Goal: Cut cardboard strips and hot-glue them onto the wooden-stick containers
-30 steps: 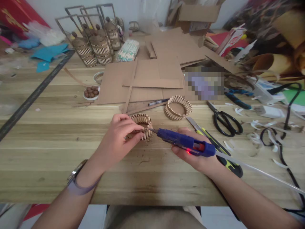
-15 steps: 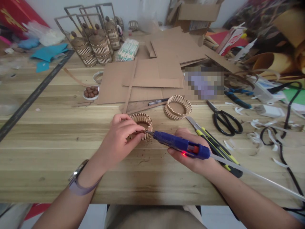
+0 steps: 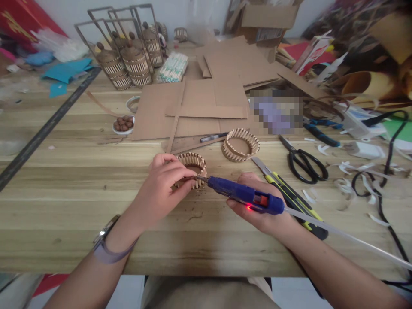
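Observation:
My right hand (image 3: pixel 262 214) is wrapped round a blue hot glue gun (image 3: pixel 238 192), with a red light lit on its side. A long clear glue stick (image 3: pixel 337 235) trails from the gun's back end. The nozzle points left and meets the fingertips of my left hand (image 3: pixel 167 180). Thumb and fingers of that hand are pinched on a thin brown strip, mostly hidden, over a round basket-like ring of short wooden sticks (image 3: pixel 200 162). A second such ring (image 3: pixel 240 145), with a brown band inside, sits further back to the right.
Two yellow-black utility knives (image 3: pixel 291 195), black scissors (image 3: pixel 305 165) and blue-handled pliers (image 3: pixel 322 131) lie at right. Cardboard sheets (image 3: pixel 199 98) cover the middle back. A small dish of brown beads (image 3: pixel 124 124) stands left, before several stick lanterns (image 3: pixel 137 66).

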{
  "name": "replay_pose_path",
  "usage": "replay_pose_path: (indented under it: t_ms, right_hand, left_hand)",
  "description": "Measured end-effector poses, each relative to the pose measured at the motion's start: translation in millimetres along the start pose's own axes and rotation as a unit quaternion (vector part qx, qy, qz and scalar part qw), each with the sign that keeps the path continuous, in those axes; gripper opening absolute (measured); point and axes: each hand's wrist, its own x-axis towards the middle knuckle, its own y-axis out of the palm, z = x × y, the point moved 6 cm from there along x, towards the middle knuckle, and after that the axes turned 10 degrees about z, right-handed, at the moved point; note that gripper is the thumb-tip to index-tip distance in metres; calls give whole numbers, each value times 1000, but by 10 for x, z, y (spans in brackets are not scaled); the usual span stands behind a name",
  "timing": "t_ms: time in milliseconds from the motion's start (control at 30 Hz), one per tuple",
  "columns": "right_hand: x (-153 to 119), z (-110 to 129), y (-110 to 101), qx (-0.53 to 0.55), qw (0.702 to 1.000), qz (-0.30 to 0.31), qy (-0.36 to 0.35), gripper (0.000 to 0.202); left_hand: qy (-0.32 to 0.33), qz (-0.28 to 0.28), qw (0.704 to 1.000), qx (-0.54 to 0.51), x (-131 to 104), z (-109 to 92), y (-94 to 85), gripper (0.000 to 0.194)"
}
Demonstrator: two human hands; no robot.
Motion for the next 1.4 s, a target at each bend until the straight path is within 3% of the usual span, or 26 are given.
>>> replay_pose_path:
  t_ms: [400,900,1167,1400]
  right_hand:
    - [-11,6,-19,-7,1000,3,20,26]
    - [-8,-15,-30,-15,999,0,37,28]
    - [-13,-32,-33,-12,1000,0,17,22]
    - [-37,-13,49,-26,998,-12,-55,21]
  left_hand:
    - [-11,-3,1000,-17,-13,24,-7,11]
    - [-84,-1,994,-73,-28,105,-50,15]
    - [-148,-32,981,-121,-60,219,-105,19]
    - [-187,-48,969,-151,-86,286,-117,22]
